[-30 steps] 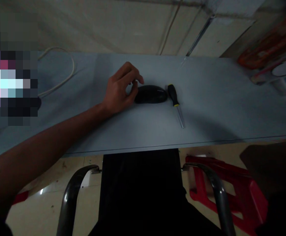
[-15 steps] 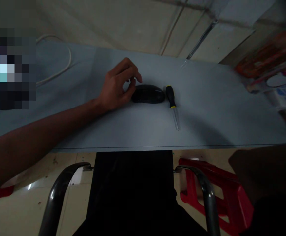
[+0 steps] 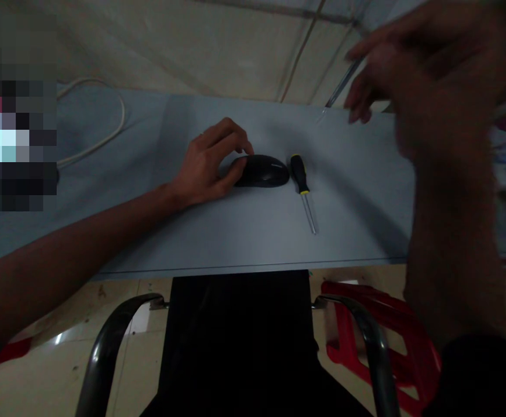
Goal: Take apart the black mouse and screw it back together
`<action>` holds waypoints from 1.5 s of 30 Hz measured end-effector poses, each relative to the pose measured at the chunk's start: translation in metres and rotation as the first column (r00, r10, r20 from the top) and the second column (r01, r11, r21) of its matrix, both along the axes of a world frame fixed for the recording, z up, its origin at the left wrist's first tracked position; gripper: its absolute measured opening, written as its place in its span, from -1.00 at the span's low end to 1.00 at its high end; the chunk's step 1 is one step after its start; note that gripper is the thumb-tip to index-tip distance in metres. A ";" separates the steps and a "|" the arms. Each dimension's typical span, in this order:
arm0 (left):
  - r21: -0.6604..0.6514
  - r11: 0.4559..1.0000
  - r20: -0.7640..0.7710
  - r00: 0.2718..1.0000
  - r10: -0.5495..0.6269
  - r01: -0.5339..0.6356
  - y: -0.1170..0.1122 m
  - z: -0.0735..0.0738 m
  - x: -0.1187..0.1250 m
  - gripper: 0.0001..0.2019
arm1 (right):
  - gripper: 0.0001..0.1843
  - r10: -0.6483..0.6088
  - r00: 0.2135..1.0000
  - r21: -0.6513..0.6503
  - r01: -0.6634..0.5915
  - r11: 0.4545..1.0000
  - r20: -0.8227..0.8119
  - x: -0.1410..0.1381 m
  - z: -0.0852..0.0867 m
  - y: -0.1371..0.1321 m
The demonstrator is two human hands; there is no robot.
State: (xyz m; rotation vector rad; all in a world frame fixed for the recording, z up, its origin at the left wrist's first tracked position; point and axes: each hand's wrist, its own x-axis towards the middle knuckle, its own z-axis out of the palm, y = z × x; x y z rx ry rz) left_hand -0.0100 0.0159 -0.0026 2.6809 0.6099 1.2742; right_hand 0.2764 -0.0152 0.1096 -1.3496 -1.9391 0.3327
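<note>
Coming up into view at the far right is the right hand point(image 3: 426, 75), all blurred. What are its fingers doing?

They're spreading apart and gripping nothing, hanging above the right end of the blue-grey desk point(image 3: 357, 231).

And the left hand point(image 3: 204, 168)?

It's resting on a black computer mouse point(image 3: 262, 171), with the forearm lying low across the desk, the fingers curling over the mouse's left end and the thumb pressing along its near side.

Where's the mouse sitting?

It's sitting near the middle of the desk, just beside a yellow-and-black screwdriver point(image 3: 299, 174), whose shaft is pointing toward the near edge. A white cable point(image 3: 105, 124) is looping across the desk's far left.
</note>
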 end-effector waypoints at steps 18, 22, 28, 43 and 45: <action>0.133 0.991 -0.289 0.957 0.009 0.030 -0.006 -0.003 0.005 -0.52 | -0.70 0.142 0.888 -0.167 -0.074 0.983 0.437 0.000 -0.067 0.016; 0.141 0.989 -0.288 0.957 0.010 0.032 -0.006 -0.002 0.005 -0.54 | -0.68 0.136 0.884 -0.164 -0.068 0.984 0.448 -0.002 -0.065 0.015; 0.112 0.993 -0.279 0.960 -0.002 0.035 -0.005 -0.004 0.005 -0.52 | -0.67 0.086 0.916 -0.158 -0.025 0.987 0.393 -0.002 -0.069 0.017; -0.044 0.990 -0.133 0.981 -0.141 0.136 -0.009 0.003 0.005 -0.57 | -0.56 0.051 0.976 -0.043 -0.061 0.997 -0.212 0.004 -0.071 0.021; -0.075 0.990 -0.090 0.988 -0.124 0.118 -0.010 0.005 0.008 -0.63 | -0.56 0.045 0.952 0.154 0.003 0.988 -0.302 0.003 -0.067 0.020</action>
